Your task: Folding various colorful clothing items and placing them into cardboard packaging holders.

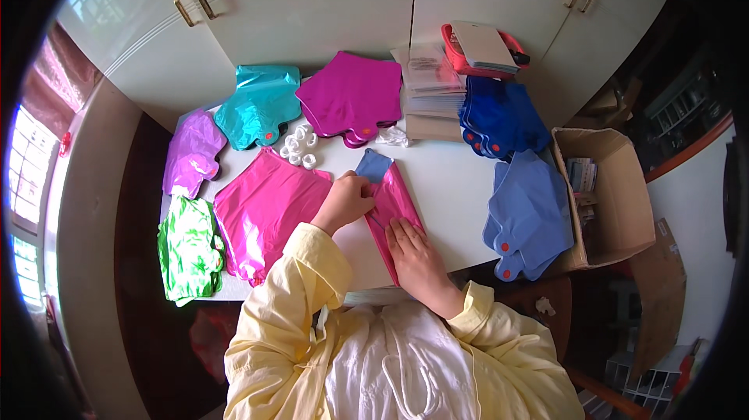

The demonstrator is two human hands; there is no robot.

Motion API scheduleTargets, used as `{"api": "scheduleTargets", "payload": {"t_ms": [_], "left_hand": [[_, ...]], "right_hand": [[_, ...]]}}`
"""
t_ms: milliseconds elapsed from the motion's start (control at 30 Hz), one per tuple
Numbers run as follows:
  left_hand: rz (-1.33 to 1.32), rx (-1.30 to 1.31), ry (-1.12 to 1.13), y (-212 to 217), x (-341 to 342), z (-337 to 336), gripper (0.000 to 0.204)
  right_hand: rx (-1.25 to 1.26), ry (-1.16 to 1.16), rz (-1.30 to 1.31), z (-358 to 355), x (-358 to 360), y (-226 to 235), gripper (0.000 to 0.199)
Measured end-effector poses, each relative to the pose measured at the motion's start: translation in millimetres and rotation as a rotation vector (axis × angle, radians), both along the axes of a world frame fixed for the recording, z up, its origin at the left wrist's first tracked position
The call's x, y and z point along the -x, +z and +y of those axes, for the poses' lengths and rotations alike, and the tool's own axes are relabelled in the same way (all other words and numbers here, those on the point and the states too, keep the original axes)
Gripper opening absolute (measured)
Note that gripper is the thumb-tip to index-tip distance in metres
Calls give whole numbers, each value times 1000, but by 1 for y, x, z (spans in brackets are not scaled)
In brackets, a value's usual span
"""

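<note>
A pink foil balloon (pixel 399 200), flat and folded into a long narrow strip, lies on the white table in front of me, with a blue foil piece (pixel 374 166) showing at its far end. My left hand (pixel 348 201) is closed at the strip's left edge, its fingertips pinching the foil. Flat on the strip's near part rests my right hand (pixel 417 258), fingers stretched out and pressing down. Beside my left hand spreads a pile of unfolded pink foil balloons (pixel 269 205). Small white ribbon rolls (pixel 299 144) sit just beyond that pile.
Around the table (pixel 449 209) lie purple (pixel 191 151), green (pixel 189 248), teal (pixel 257 104), magenta (pixel 351 96), dark blue (pixel 503 115) and light blue (pixel 530 213) flat foil balloons. Clear plastic sleeves (pixel 433 80) and a red basket (pixel 485 69) stand behind; a cardboard box (pixel 624 225) is at right.
</note>
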State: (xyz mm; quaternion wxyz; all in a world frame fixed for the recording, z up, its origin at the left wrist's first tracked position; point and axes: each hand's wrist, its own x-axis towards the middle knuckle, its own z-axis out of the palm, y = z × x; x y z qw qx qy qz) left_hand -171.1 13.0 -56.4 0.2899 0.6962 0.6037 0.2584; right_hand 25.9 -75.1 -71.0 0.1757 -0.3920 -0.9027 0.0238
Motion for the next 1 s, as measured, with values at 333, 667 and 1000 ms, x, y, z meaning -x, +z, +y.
{"api": "scheduleTargets", "payload": {"t_ms": [333, 667, 1000], "left_hand": [[270, -275, 123, 8, -24, -17, 14], [441, -376, -356, 4, -43, -31, 36], [284, -114, -175, 0, -46, 2, 43]], "right_hand": [[7, 7, 20, 1, -1, -3, 42], [24, -6, 8, -1, -1, -6, 39], [34, 2, 16, 1, -2, -4, 49]]}}
